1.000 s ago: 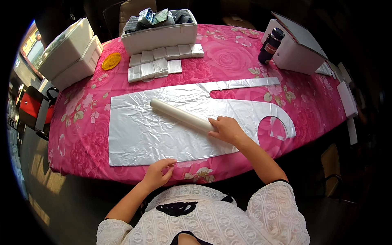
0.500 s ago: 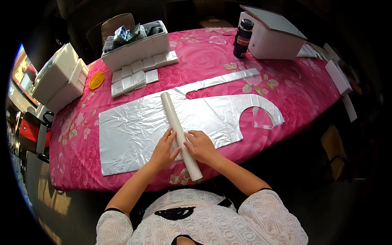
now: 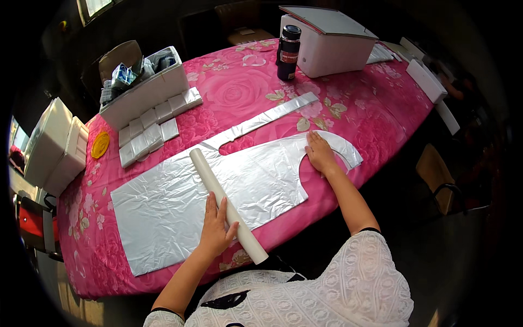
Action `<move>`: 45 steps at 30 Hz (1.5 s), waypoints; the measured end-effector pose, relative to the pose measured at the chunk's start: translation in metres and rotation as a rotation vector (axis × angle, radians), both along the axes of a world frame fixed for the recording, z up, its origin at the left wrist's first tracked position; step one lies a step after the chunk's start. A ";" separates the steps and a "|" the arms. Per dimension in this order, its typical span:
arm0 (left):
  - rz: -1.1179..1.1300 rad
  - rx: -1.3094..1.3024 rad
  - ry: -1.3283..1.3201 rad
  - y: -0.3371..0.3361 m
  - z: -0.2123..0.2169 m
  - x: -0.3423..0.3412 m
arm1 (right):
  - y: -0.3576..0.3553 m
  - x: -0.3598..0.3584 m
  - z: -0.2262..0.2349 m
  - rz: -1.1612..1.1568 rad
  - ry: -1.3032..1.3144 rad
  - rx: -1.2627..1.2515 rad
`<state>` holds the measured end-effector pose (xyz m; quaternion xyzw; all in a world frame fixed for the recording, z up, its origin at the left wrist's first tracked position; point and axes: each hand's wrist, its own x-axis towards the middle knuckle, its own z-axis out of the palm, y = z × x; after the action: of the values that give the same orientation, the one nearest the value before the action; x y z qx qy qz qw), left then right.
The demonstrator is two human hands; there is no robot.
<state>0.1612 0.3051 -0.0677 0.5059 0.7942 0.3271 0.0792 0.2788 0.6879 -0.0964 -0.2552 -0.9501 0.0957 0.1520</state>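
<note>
Pink floral tablecloth [image 3: 245, 92] fills head view; silver plastic sheet [image 3: 180, 201] spread along near edge. My left hand [image 3: 215, 229] lies open-palmed over white roll [image 3: 226, 204], not clenched; right hand [image 3: 320, 154] flat w/ fingers spread on sheet's curved cutout, toward right edge. Best keep roll square to sheet, pressure even.

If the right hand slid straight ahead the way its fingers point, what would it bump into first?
The right hand lies flat on the silver plastic sheet, fingers pointing up the table. It would likely cross bare pink tablecloth first, then meet the long silver strip. The dark bottle stands further beyond.
</note>
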 end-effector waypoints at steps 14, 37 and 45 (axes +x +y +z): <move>0.014 0.000 0.060 0.019 0.002 -0.002 | 0.028 0.019 0.012 -0.203 0.181 0.377; 0.143 0.097 -1.308 -0.056 0.029 -0.054 | -0.302 -0.014 0.083 0.803 0.141 -0.903; 0.304 -0.102 -1.329 -0.149 0.031 -0.122 | -0.278 0.036 0.083 0.253 0.007 -0.258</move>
<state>0.0395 0.1559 -0.0364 0.0761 0.6538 0.5378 0.5268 0.3150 0.4098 -0.0132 -0.1507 -0.9539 0.2362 0.1081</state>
